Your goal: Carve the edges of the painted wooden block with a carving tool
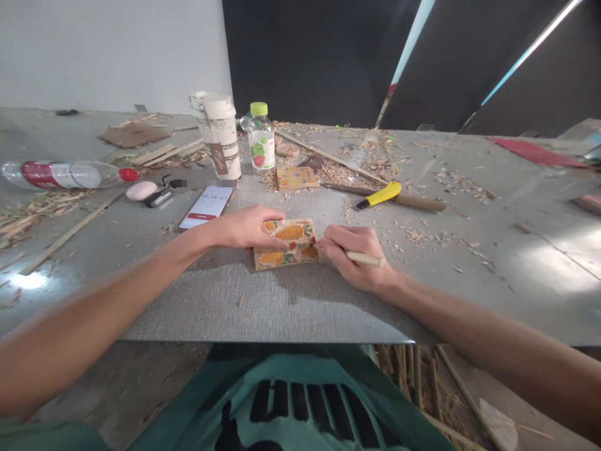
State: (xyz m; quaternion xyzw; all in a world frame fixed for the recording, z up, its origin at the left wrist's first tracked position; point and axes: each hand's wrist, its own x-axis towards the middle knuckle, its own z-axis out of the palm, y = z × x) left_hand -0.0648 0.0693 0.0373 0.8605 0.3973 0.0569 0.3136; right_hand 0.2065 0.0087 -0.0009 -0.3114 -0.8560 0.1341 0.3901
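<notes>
A small painted wooden block (287, 243) with orange fruit shapes lies on the grey mat (263, 300) in front of me. My left hand (246, 227) rests on its left end, fingers curled over the top edge and pressing it down. My right hand (354, 255) is closed round a thin pale wooden-handled tool (364, 257). The tool's tip meets the block's right edge and is hidden by my fingers.
Behind the block lie a phone (206, 207), a paper cup (220, 135), a green-capped bottle (260, 138), another painted block (297, 178) and a yellow utility knife (380, 195). A plastic bottle (66, 175) lies far left. Wood shavings and sticks are scattered about.
</notes>
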